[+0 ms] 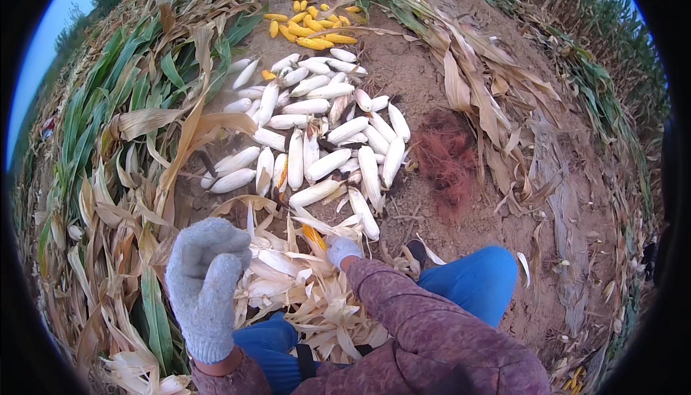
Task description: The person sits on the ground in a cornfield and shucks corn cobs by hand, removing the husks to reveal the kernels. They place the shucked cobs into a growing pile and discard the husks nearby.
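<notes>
Ear in hand: we see a yellow corn ear (314, 236) poking up from the pale husk heap (309, 287) in front of the knees.
Right hand: our gloved right hand (341, 249) sits at that ear's base; it seems closed on it, though husks hide the fingers.
Left hand: our gloved left hand (205, 280) is raised, empty, fingers loosely curled together.
Beyond: white cob pile (317, 143) on bare soil, yellow cob pile (309, 24) farther off.
Right side: reddish silk clump (446, 154).

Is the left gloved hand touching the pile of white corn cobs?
Apart. The head view shows the left hand raised, with husks between it and the white corn cobs.
</notes>
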### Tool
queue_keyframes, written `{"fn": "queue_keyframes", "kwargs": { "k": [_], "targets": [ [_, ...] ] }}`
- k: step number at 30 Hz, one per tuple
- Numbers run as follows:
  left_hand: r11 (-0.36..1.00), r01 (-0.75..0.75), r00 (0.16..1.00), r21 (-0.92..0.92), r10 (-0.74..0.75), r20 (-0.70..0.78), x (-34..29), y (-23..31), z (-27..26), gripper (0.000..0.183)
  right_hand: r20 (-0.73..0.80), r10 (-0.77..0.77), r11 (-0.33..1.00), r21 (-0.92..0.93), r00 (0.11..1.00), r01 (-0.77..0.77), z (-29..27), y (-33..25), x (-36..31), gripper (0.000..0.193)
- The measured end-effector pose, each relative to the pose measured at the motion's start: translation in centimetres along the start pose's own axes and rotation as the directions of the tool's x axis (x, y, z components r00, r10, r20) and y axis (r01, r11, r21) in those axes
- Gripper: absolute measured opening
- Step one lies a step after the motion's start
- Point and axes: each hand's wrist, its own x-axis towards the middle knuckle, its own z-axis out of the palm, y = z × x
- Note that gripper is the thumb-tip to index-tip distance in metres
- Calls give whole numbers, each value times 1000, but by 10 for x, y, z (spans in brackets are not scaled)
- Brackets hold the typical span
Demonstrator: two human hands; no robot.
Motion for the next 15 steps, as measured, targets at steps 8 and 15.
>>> {"fn": "queue_keyframes", "kwargs": {
  "k": [8, 15],
  "targets": [
    [989, 144, 983, -34, -139, 120, 5, -2, -1, 38, 108, 117, 992, -54, 987, -111, -13, -42, -11, 56],
    [991, 104, 964, 79, -120, 237, 11, -13, 1, 31, 150, 187, 982, -21, 971, -186, -14, -55, -14, 73]
  ]
}}
